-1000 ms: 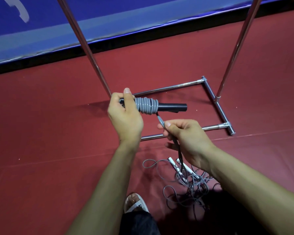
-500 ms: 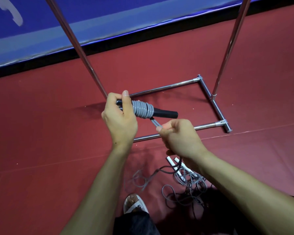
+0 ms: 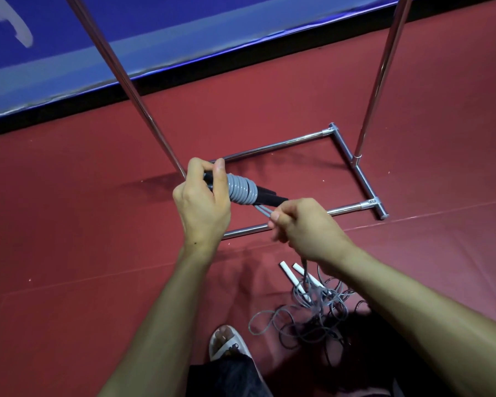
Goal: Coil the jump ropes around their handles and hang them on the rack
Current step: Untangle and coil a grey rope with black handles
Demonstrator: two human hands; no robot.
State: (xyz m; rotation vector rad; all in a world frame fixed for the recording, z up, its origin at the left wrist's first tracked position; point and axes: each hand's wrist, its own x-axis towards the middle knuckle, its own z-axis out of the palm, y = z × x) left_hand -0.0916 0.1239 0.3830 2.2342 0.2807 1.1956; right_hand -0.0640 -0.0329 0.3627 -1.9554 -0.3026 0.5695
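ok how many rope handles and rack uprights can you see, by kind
black handles: 2
white handles: 2
rack uprights: 2
total: 6

Legible text: none | blue banner (image 3: 184, 38) along the edge of the red floor | carries only a cropped white stroke (image 3: 23, 35), too partial to read as a letter

Red floor (image 3: 69, 253) meets a blue wall panel (image 3: 184, 30).

Red floor (image 3: 69, 253); rack base (image 3: 365, 184), tangled ropes (image 3: 315, 306), white handles (image 3: 289, 275)
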